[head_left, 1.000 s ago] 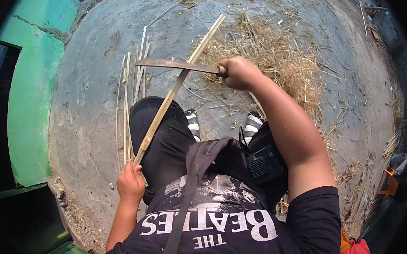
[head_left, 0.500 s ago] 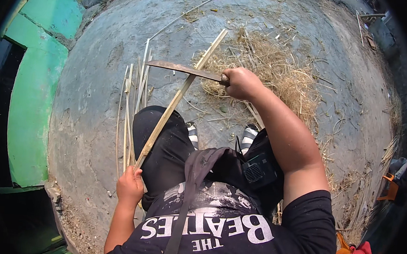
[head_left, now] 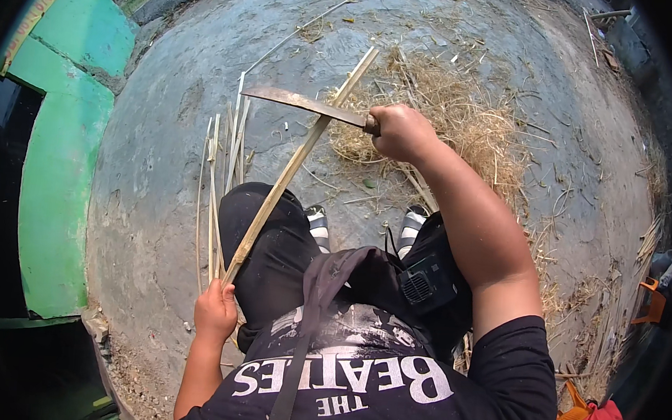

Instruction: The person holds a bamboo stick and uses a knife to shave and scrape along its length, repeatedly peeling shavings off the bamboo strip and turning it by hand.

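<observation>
Concrete ground (head_left: 162, 161): blade (head_left: 300, 104) slid up strip (head_left: 292, 169).

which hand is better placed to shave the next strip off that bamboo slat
Right. The right hand already grips the knife, whose blade lies across the bamboo slat near its far end. The left hand is clamped on the slat's near end by the thigh, steadying it.

knife handle: hidden inside right hand (head_left: 402, 132) | bamboo strip (head_left: 292, 169) end: hidden in left hand (head_left: 216, 310)
</observation>
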Demonstrator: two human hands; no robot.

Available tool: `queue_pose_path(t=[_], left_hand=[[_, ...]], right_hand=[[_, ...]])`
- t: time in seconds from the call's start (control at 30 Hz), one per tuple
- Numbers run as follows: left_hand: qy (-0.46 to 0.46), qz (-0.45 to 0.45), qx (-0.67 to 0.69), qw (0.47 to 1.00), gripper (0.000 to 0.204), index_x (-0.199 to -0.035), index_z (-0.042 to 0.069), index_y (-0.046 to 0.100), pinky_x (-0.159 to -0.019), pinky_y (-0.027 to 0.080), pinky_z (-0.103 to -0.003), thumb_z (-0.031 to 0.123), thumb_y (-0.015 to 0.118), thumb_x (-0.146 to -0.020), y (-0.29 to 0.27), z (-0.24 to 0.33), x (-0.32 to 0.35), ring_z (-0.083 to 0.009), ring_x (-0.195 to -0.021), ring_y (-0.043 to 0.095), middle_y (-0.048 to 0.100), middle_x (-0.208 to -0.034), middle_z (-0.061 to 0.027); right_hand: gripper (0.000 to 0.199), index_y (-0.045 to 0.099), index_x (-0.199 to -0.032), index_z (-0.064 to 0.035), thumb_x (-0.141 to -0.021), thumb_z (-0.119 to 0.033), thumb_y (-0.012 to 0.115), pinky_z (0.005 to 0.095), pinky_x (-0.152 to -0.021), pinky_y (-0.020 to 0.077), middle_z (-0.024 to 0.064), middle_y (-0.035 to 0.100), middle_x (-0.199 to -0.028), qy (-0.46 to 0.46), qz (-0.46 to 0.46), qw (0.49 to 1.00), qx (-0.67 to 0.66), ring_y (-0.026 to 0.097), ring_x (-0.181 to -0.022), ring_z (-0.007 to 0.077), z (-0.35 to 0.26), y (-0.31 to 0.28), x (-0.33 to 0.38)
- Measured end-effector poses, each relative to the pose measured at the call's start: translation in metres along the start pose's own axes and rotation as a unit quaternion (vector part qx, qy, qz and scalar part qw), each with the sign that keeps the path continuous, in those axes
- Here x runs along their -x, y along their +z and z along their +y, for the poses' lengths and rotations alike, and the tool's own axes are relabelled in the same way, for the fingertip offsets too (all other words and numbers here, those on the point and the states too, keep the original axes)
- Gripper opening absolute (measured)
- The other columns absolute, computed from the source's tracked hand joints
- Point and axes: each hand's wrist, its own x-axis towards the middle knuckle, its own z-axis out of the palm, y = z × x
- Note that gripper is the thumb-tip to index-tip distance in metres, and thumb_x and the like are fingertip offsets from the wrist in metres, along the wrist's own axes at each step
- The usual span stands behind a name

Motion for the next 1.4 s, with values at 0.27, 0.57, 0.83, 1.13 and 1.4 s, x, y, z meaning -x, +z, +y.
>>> queue_pose_path(t=[0.27, 0.57, 0.83, 1.13, 1.4], left_hand=[[0.016, 0.032, -0.007, 0.999, 0.032, -0.087, 0.003, 0.054, -0.059, 0.045, -0.057, 0.030, 0.056, -0.103, 0.008, -0.002, -0.009, -0.0517, -0.070, 0.060, 0.062, -0.074, -0.0257], [0.006, 0.037, -0.014, 0.999, 0.033, -0.088, 0.003, 0.056, -0.059, 0.045, -0.057, 0.032, 0.055, -0.104, 0.001, 0.001, 0.005, -0.0509, -0.070, 0.061, 0.063, -0.073, -0.0246], [0.005, 0.004, -0.015, 1.000, 0.033, -0.089, 0.003, 0.057, -0.058, 0.045, -0.054, 0.031, 0.053, -0.105, -0.015, 0.002, 0.003, -0.0490, -0.069, 0.061, 0.061, -0.072, -0.0228], [-0.009, 0.030, -0.102, 0.994, 0.027, -0.096, 0.006, 0.060, -0.059, 0.047, -0.056, 0.032, 0.055, -0.103, -0.014, -0.013, 0.029, -0.0475, -0.069, 0.063, 0.065, -0.076, -0.0214], [-0.002, 0.033, -0.107, 0.994, 0.028, -0.097, 0.005, 0.059, -0.059, 0.047, -0.056, 0.032, 0.055, -0.103, -0.014, -0.018, 0.029, -0.0478, -0.070, 0.063, 0.065, -0.078, -0.0213]], right_hand=[[0.017, 0.073, -0.099, -0.0117, -0.083, -0.013, 0.065, 0.0469, -0.080, 0.0571, 0.0151, 0.074, -0.095, 0.030, 0.027, 0.999, -0.015, 0.072, -0.093, 0.0349, 0.027, 0.001, -0.010], [0.016, 0.072, -0.096, -0.0119, -0.080, -0.014, 0.068, 0.0472, -0.079, 0.0576, 0.0127, 0.074, -0.093, -0.101, 0.016, 0.992, 0.068, 0.072, -0.091, 0.0351, -0.007, -0.008, 0.014], [0.020, 0.073, -0.100, -0.0128, -0.081, -0.014, 0.067, 0.0460, -0.080, 0.0574, 0.0146, 0.074, -0.097, 0.079, 0.047, 0.996, 0.019, 0.071, -0.091, 0.0357, 0.026, -0.017, 0.002], [0.023, 0.073, -0.104, -0.0125, -0.082, -0.013, 0.065, 0.0467, -0.084, 0.0558, 0.0155, 0.074, -0.100, 0.070, -0.051, 0.996, -0.031, 0.071, -0.095, 0.0350, 0.038, -0.013, -0.005], [0.022, 0.072, -0.103, -0.0113, -0.084, -0.019, 0.066, 0.0474, -0.084, 0.0559, 0.0182, 0.074, -0.099, 0.106, 0.071, 0.990, -0.065, 0.071, -0.096, 0.0370, 0.041, -0.015, -0.001]])
